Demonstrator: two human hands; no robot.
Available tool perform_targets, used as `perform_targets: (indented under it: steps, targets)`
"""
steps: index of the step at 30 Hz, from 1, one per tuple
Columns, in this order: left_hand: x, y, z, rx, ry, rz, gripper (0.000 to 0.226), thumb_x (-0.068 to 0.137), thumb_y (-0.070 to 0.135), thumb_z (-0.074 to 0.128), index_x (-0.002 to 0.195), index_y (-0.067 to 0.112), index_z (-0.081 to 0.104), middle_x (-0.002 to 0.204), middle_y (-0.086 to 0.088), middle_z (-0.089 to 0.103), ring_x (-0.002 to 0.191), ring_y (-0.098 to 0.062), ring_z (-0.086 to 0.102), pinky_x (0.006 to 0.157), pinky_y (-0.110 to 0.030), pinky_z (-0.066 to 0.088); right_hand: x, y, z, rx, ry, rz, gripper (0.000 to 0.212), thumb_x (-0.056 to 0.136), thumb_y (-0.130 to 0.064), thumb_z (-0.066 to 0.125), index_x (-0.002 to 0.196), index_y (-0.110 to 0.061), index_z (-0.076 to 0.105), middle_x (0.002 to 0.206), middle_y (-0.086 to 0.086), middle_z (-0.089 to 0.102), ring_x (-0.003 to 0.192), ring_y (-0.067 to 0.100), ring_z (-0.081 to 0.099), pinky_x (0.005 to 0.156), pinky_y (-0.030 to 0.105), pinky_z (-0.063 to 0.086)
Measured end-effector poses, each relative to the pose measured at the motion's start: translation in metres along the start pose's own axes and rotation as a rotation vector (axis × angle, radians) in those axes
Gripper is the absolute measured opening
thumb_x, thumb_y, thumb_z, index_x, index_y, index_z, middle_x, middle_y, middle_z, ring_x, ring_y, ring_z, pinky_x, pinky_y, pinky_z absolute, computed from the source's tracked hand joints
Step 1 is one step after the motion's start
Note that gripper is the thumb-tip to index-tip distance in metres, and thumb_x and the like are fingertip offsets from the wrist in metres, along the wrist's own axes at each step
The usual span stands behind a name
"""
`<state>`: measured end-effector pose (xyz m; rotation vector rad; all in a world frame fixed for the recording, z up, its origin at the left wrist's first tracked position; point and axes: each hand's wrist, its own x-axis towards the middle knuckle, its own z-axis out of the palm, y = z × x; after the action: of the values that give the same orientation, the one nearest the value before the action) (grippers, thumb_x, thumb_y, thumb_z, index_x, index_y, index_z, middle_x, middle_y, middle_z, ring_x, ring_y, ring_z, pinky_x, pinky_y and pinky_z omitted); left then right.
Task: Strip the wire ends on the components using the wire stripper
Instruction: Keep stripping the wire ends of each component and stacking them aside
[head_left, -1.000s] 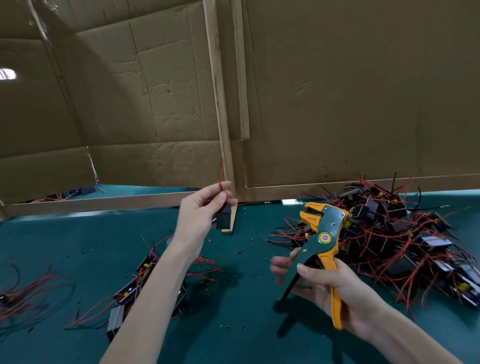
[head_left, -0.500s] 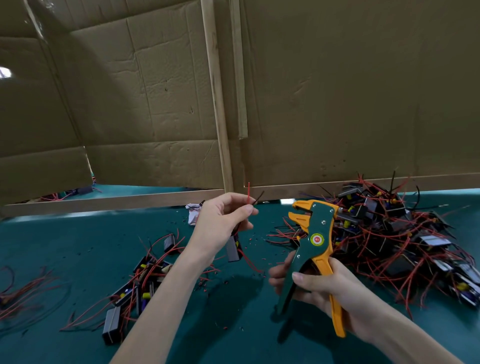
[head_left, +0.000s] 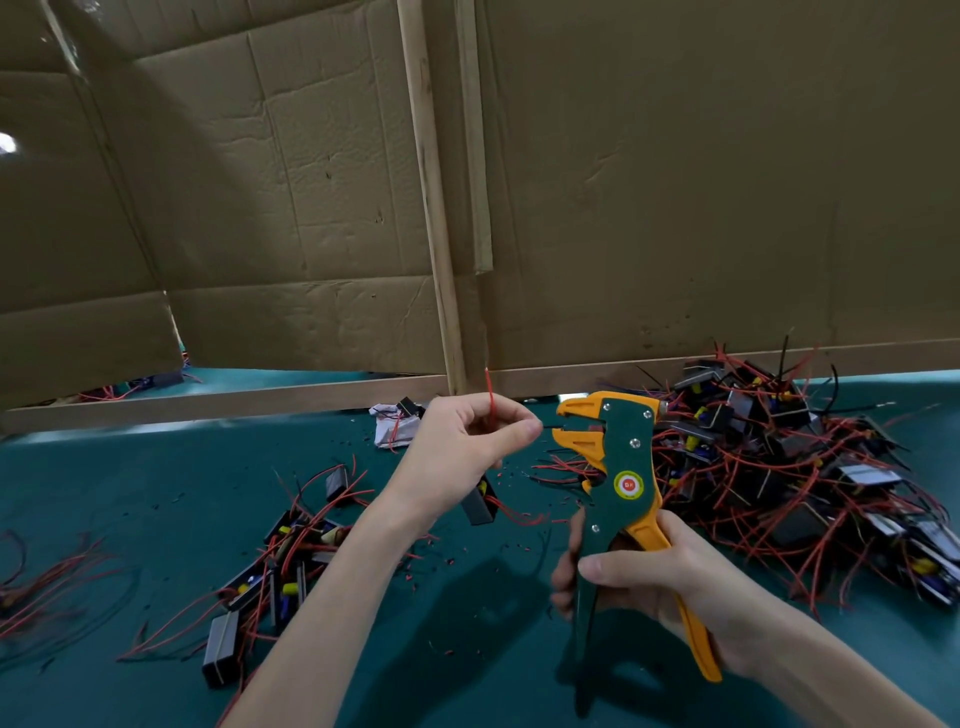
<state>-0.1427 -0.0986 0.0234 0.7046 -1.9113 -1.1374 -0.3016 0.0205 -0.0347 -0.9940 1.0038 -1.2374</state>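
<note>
Lower right of the frame, nearest the camera: the right hand (head_left: 670, 587) has its fingers and thumb curled round both handles of the wire stripper (head_left: 621, 499). The tool has a green body with orange handle and orange jaws. It is held upright with the head uppermost; the jaws face picture-left and stand apart.

Centre frame, slightly farther: the left hand (head_left: 457, 447) is raised above the table, thumb and forefinger pressed together on wires. A red wire (head_left: 490, 395) rises upright out of the pinch. A short dark wire end (head_left: 551, 427) projects rightward from the thumb tip to the mouth of the jaws; whether it is seated between them cannot be told. A small dark component (head_left: 477, 508) hangs beneath this hand on red leads, clear of the surface.

Table level: the teal table surface (head_left: 156, 493) carries scattered insulation scraps (head_left: 452, 562). A small group of components (head_left: 291, 551) with red leads lies left of centre, under the left forearm. Loose red wires (head_left: 47, 582) lie at the far left edge.

Right side, farther back: a large heap of components (head_left: 779, 467) with tangled red and black leads sits just behind the stripper head. A crumpled white paper (head_left: 389, 428) lies beyond the left hand.

Rear: a cardboard wall (head_left: 675, 182) braced with wooden battens (head_left: 431, 208) closes off the table.
</note>
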Motion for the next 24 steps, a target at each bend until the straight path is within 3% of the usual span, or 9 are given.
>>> perform_targets:
  steps: [7,12,17,21,24]
  targets:
    - [-0.001,-0.001,-0.001,0.020,-0.059,-0.013,0.011,0.085,0.015,0.070,0.076,0.021,0.070,0.056,0.015,0.059,0.053,0.002,0.048,0.055,-0.012,0.041,-0.003,-0.002,0.002,-0.009,0.022,0.030,0.040,0.064,0.001,0.076,0.100,0.010,0.061,0.085,0.034,0.067,0.074,0.043,0.068,0.068,0.043,0.059]
    - [-0.001,-0.001,-0.005,0.010,-0.103,-0.011,0.014,0.087,0.011,0.068,0.077,0.020,0.070,0.055,0.018,0.058,0.052,0.004,0.048,0.054,-0.010,0.039,-0.004,-0.003,0.003,-0.036,0.047,0.043,0.050,0.062,-0.001,0.078,0.105,0.013,0.056,0.085,0.034,0.067,0.075,0.044,0.068,0.070,0.049,0.059]
    - [-0.001,0.001,-0.011,0.018,-0.142,-0.004,0.010,0.087,0.012,0.068,0.079,0.018,0.071,0.054,0.016,0.056,0.052,0.001,0.045,0.053,-0.010,0.038,-0.008,-0.007,0.001,-0.060,0.033,0.080,0.062,0.067,0.000,0.084,0.116,0.010,0.049,0.085,0.031,0.067,0.076,0.043,0.068,0.068,0.043,0.058]
    - [-0.001,0.002,-0.016,0.036,-0.182,-0.015,0.011,0.086,0.012,0.069,0.078,0.019,0.071,0.058,0.015,0.059,0.054,0.000,0.047,0.056,-0.011,0.040,-0.009,-0.010,0.004,-0.144,0.025,0.087,0.055,0.064,-0.006,0.087,0.105,0.007,0.052,0.076,0.027,0.065,0.069,0.040,0.065,0.069,0.045,0.057]
    - [0.000,0.000,-0.018,0.049,-0.206,-0.031,0.011,0.087,0.012,0.068,0.079,0.019,0.071,0.058,0.016,0.059,0.054,0.000,0.048,0.055,-0.011,0.040,-0.010,-0.006,0.008,-0.143,0.079,0.109,0.054,0.059,-0.010,0.087,0.097,0.003,0.052,0.065,0.024,0.062,0.056,0.034,0.061,0.059,0.040,0.055]
